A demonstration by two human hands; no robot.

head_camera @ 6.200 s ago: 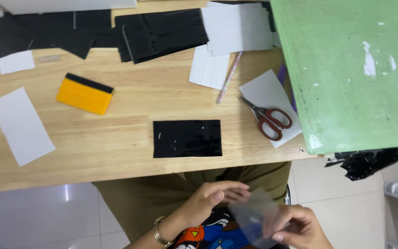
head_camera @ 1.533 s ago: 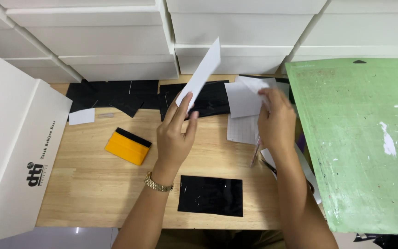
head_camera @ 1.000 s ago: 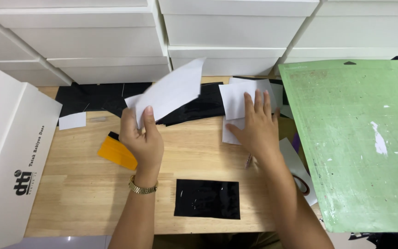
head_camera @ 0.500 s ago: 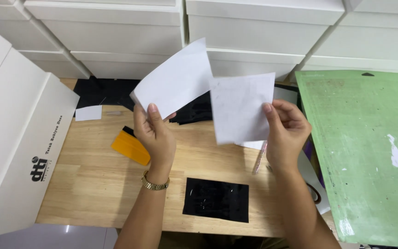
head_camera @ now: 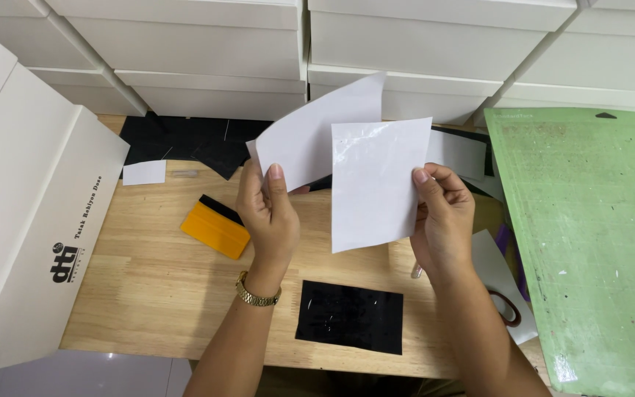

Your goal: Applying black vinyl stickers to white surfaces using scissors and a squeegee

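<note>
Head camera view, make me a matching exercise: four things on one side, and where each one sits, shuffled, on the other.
Things:
1. glossy white sheet
2. orange squeegee
3. black rectangle
4. green cutting mat

Places:
A. lying on the wooden table near its front edge
B. held up in the right hand
C. along the right side of the view
D. on the table left of the left hand

Pairs: 1-B, 2-D, 3-A, 4-C
</note>
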